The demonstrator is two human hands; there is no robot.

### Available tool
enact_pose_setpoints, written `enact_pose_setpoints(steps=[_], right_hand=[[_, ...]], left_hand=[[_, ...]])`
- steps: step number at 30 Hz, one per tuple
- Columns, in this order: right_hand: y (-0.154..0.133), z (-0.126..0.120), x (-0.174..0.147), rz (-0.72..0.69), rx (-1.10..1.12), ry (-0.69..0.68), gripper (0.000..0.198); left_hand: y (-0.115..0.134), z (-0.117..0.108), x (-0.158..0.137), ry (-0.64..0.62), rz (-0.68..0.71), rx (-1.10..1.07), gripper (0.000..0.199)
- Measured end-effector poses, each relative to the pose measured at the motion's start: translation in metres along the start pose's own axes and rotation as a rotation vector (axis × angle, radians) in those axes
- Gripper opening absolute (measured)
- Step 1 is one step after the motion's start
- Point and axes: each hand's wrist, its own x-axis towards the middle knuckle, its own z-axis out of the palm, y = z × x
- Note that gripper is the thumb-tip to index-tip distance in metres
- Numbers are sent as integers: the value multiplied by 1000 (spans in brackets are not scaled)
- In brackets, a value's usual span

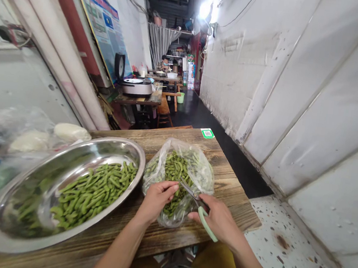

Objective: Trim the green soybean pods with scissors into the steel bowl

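My right hand holds a pair of scissors with pale green handles, its blades pointing up and left. The blade tips reach the fingertips of my left hand, where thumb and forefinger are pinched together. Whatever sits in that pinch is too small and covered to make out. Beneath both hands, a clear plastic bag lies open with green soybean pods inside. Left of it stands a large oval steel basin, with a heap of similar pods gathered toward its right side.
The wooden table carries a green QR-code card at its far edge. Plastic bags crowd the left. Beyond are a rice cooker on another table, a green bucket and a seated person. A white wall runs along the right.
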Motion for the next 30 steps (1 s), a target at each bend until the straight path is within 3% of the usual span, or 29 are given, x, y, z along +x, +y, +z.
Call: enact_pose_setpoints(steps=[10,16,23,30], right_hand=[[-1,3,-1,-41,13,20,31],[4,8,2,-13,37,-12,34],[-2,4,0,20,71,-14,36],[-6,5,-2,-61,69,-3,35]], left_hand=[[1,2,-3,-40,20,14,33],[-4,0,-2,-12,-35,-35,33],[9,-2,0,102,-84,-515,6],[9,8,-5,152,-207,-721,22]])
